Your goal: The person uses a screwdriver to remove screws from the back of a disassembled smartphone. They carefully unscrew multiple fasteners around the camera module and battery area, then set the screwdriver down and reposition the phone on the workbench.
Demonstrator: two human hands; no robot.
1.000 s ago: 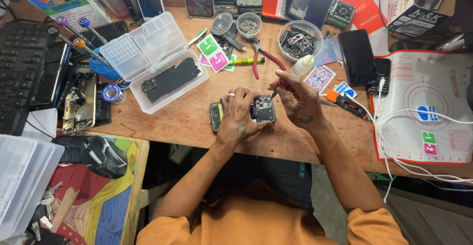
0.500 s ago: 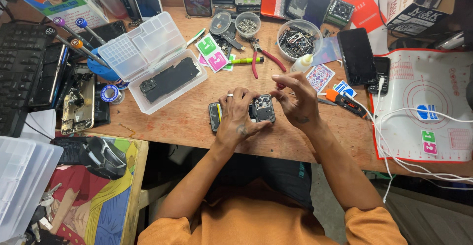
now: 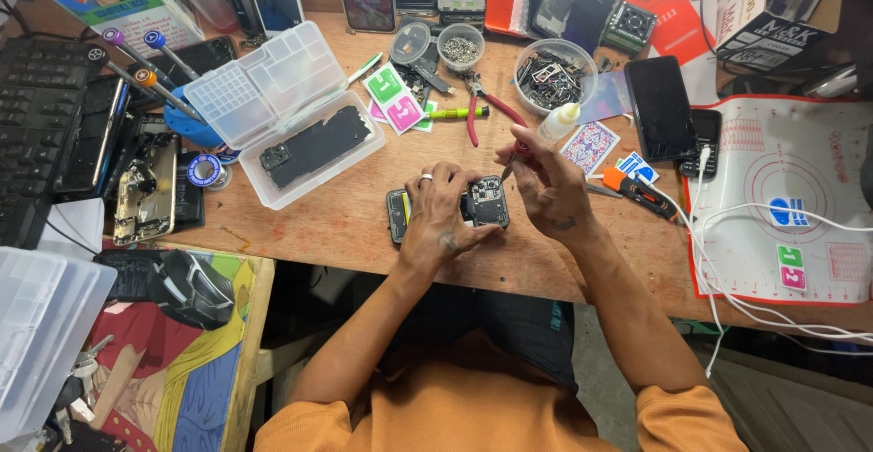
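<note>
An opened black phone (image 3: pixel 485 203) lies on the wooden workbench (image 3: pixel 327 225) near its front edge, its inner parts facing up. My left hand (image 3: pixel 441 215), a ring on one finger, lies over the phone's middle and holds it down. My right hand (image 3: pixel 546 184) grips a thin red-handled screwdriver (image 3: pixel 516 155), its tip touching the phone's camera end. The phone's left end (image 3: pixel 396 215) sticks out past my left hand.
A clear plastic organiser box (image 3: pixel 296 111) holds a black phone back. Red pliers (image 3: pixel 480 111), two bowls of small parts (image 3: pixel 553 72), a small white glue bottle (image 3: pixel 556 123), phones, a white cable (image 3: pixel 727 261), a keyboard (image 3: pixel 32 115) and a red-edged mat (image 3: pixel 800 197) crowd the bench.
My right hand has shifted slightly, with the screwdriver tip staying at the phone's camera end. My left hand keeps its hold on the phone.
</note>
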